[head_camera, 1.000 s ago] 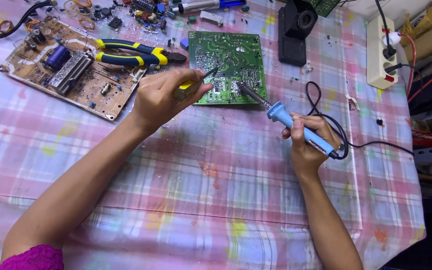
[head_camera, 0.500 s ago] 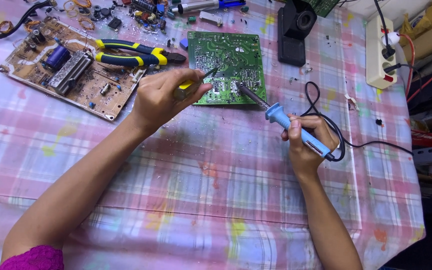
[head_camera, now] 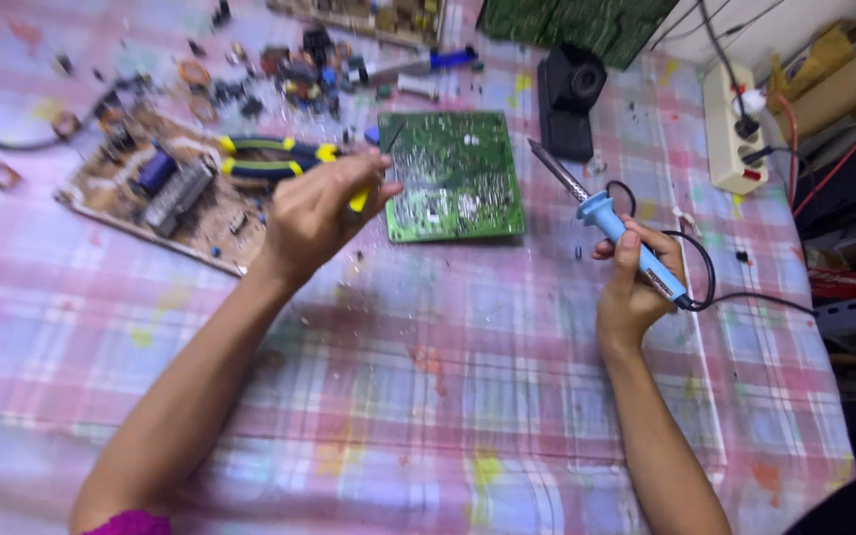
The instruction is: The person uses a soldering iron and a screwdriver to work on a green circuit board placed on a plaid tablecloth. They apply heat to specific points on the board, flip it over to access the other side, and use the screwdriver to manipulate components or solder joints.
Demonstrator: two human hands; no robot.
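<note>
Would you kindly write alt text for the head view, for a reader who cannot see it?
Over a checked tablecloth, the right hand holds a blue soldering iron lifted beside a green circuit board, while the left hand pinches a yellow-handled tool at the board's left edge. Pliers lie on a brown board further left.

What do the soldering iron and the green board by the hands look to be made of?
Soldering iron in the right hand: matte blue grip, likely plastic; dull grey shaft, apparently metal. Green board: flat rigid sheet, glossy green coating with silvery specks, probably laminate.
</note>
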